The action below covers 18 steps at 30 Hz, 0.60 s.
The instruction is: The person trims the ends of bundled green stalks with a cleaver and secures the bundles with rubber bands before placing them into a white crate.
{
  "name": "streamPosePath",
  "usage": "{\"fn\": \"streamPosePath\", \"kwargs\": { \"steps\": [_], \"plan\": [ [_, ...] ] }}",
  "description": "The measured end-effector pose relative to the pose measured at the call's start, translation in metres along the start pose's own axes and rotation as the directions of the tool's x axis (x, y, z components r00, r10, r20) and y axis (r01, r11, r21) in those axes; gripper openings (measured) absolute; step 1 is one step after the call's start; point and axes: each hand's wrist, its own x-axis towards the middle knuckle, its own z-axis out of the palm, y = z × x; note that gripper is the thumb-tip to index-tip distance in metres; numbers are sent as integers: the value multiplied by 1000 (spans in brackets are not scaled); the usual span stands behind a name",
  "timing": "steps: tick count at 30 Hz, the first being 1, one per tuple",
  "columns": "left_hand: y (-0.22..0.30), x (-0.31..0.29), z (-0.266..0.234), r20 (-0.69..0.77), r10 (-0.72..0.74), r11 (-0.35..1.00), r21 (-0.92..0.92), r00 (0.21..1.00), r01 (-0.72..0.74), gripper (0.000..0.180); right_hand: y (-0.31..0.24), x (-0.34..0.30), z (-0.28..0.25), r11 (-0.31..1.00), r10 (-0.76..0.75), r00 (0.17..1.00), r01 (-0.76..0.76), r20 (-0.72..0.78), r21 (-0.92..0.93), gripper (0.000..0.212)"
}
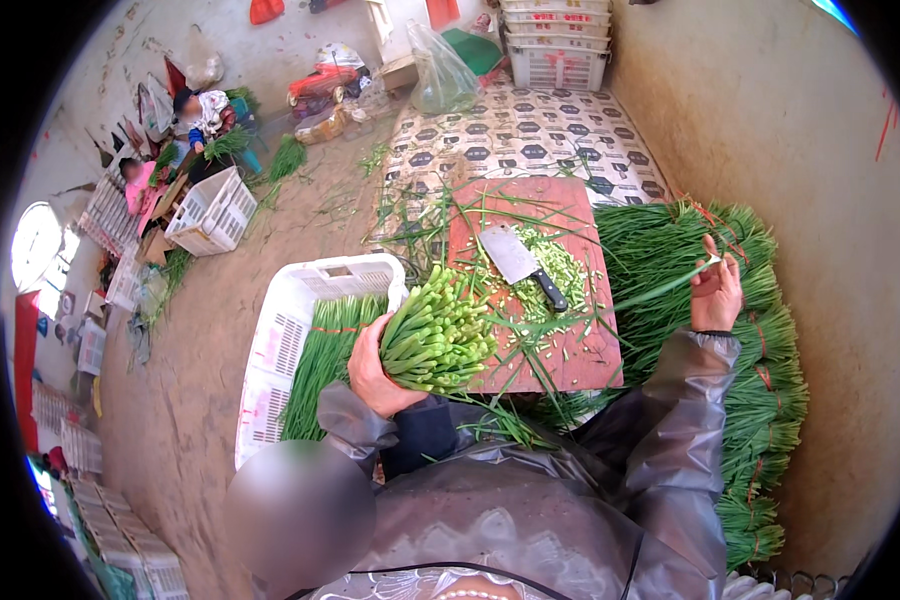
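Observation:
My left hand (372, 372) is wrapped round a thick bunch of green chive-like stalks (438, 335), the trimmed ends facing up. Out to the right, my right hand (716, 289) pinches one long green stalk (660, 289) near its pale end. Between the hands lies a red cutting board (595, 350). On it rests a cleaver (510, 255) with a black handle, among short chopped stalk ends (560, 262) and loose green strands.
A white plastic crate (270, 350) with tied stalks stands at the left. Many tied green bundles (765, 390) are stacked along the right wall. White crates (558, 66) stand at the back by a patterned sheet (530, 130). Two people sit far left near another crate (213, 215).

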Motion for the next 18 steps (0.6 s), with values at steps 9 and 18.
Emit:
{"fn": "streamPosePath", "kwargs": {
  "steps": [9, 18],
  "plan": [
    [2, -2, -3, 3, -9, 1000, 17, 1000, 9, 98, 23, -100, 112, 832, 531, 699, -323, 479, -451, 26],
    [-1, -2, -2, 35, -10, 1000, 25, 999, 9, 99, 56, -155, 168, 782, 400, 522, 235, 753, -578, 20]
  ]
}}
